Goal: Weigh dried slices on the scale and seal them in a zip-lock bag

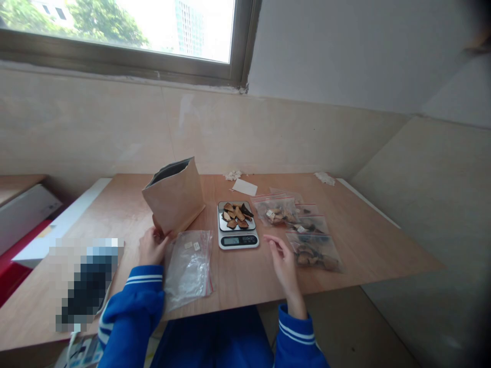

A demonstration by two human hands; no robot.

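My left hand [152, 246] is closed on the lower left corner of a brown kraft paper bag [176, 199], which stands tilted with its top gaping. Just right of that hand lie clear zip bags [188, 271] with small white labels, flat on the table. A white digital kitchen scale [238, 240] sits in the middle, bearing dark-edged dried slices [237, 214] that look like mushroom. Its display is too small to read. To the right of the scale, my right hand [283, 258] hovers with fingers loosely stretched and nothing visible in them.
Several zip bags of dried pieces [314, 253] lie right of the scale. Behind it are a white card [244, 187] and a pale crumpled heap [232, 175]; another heap [325, 178] is at the back right. A blurred-out dark device [90, 281] rests at left. The wall borders the table's back.
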